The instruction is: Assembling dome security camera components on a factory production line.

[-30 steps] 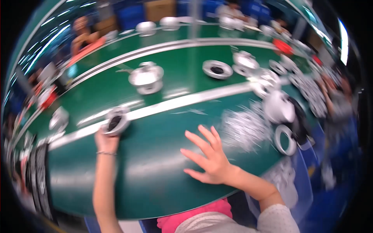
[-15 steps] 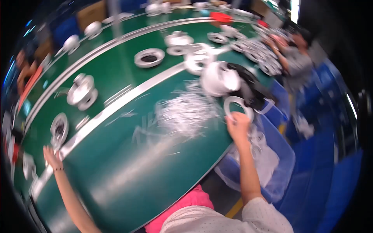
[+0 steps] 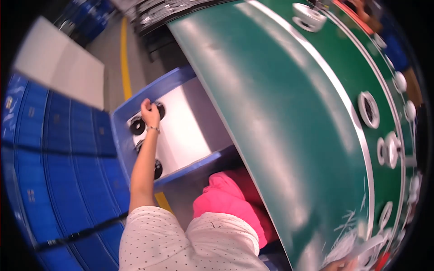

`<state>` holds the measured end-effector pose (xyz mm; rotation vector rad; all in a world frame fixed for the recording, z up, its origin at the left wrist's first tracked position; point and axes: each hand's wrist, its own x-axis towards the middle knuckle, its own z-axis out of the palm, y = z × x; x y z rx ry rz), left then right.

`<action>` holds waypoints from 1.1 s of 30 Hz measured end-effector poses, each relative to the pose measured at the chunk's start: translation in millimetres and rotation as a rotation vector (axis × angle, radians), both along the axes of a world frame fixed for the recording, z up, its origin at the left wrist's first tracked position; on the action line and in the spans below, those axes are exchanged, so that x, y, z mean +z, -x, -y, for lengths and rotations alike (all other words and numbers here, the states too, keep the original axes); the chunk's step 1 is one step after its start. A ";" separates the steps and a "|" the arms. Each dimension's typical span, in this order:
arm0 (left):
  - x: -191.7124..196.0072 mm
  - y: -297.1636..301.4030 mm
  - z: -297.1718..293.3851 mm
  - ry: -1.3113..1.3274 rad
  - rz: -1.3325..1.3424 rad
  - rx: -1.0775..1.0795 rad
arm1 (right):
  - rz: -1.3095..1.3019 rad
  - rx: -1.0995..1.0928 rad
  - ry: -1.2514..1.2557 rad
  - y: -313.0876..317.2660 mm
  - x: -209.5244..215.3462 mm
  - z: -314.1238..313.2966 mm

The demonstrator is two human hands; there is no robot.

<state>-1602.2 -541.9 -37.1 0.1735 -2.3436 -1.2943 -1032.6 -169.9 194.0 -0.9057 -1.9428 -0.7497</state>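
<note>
My left hand reaches into a blue plastic bin left of the table. Its bent fingers close at the edge of a black round part, partly hidden behind the hand. Another black ring-shaped part lies just beside it, and more black parts sit along the bin's left side on a white sheet. At the lower right edge my right hand is mostly cut off and blurred. From its fingers a white plastic part sticks out over the table.
The green table runs along my right. Thin white strips lie near my right hand. Beyond a pale rail, white round housings stand on a green belt. Stacked blue crates and a white board flank the bin.
The view has swung left, bringing the bin of black parts into sight. My left hand has gone from the table's far-left edge into that bin. My right hand is now at the lower edge.
</note>
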 end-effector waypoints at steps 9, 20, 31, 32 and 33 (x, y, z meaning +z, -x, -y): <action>-99.2 -111.2 140.7 0.416 0.286 0.396 | 0.261 0.796 0.384 122.9 -6.2 27.5; -83.1 -121.8 126.9 0.481 0.481 0.320 | 0.361 0.912 0.704 155.4 -40.5 56.5; -91.4 -126.3 156.7 0.506 0.787 0.258 | 0.392 0.939 0.792 158.6 -39.0 66.7; -86.5 -119.7 152.4 0.502 0.785 0.286 | 0.387 0.945 0.800 160.7 -37.6 67.1; -80.3 -113.6 146.4 0.546 0.777 0.302 | 0.382 0.951 0.810 162.8 -36.7 67.7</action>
